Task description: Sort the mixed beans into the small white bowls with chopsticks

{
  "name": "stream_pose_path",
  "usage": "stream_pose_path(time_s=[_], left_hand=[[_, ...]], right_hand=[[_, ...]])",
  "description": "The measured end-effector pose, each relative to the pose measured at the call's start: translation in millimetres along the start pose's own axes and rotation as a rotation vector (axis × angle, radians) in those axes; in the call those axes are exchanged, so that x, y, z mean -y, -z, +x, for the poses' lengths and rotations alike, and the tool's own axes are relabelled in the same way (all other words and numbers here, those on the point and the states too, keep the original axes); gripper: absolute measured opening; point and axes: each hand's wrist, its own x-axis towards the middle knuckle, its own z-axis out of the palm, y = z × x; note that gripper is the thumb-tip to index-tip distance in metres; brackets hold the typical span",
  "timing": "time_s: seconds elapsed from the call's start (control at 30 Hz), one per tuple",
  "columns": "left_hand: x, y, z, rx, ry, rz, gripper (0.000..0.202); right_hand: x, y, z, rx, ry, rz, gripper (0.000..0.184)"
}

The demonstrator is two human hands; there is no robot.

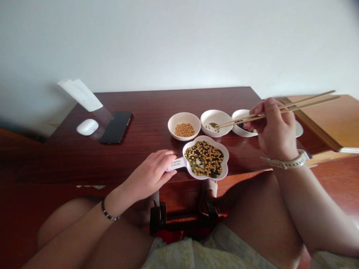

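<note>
My left hand (pixel 153 171) is closed round the handle of a flower-shaped bowl (pixel 226 164), which holds mixed yellow, green and black beans (pixel 206 155). In my right hand (pixel 276 129) is a pair of wooden chopsticks (pixel 305 101). Their tips reach into the middle white bowl (pixel 221 116), by a few green beans (pixel 213 126); whether a bean sits between the tips I cannot tell. To the left, another white bowl (pixel 172 121) contains yellow soybeans (pixel 184 130). Partly behind my right hand, a third white bowl (pixel 238 114) has dark beans (pixel 243 127) in it.
A black phone (pixel 116 127) and a white mouse (pixel 87 127) lie on the left of the dark wooden table (pixel 148 104). Behind them a white packet (pixel 81 95) stands near the wall. On the right is a lighter wooden surface (pixel 328 117). My legs are below the front edge.
</note>
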Motion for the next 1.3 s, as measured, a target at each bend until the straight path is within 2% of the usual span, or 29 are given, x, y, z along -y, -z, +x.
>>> stream_pose_path(time_s=[0.23,0.4,0.63,0.77,1.3], left_hand=[[0.1,0.3,-0.2,0.003,0.010,-0.005,0.032],[1.3,0.2,-0.1,0.010,-0.003,0.013,0.031],[2.4,-0.6,-1.9,0.014,-0.003,0.023,0.032],[2.0,-0.3,-1.6,0.010,-0.005,0.016,0.032],[1.5,-0.5,-0.9,0.002,-0.002,0.004,0.032]], right_hand=[[-1.8,2.2,2.3,-0.065,0.040,0.020,0.031],[-0.9,-5.8,-5.7,0.067,-0.006,0.023,0.036],[5.9,-15.4,-20.2,0.242,-0.162,-0.159,0.046],[4.9,-17.5,-23.4,0.318,-0.193,-0.198,0.047],[-8.1,-19.8,-29.5,0.356,-0.151,-0.305,0.046]])
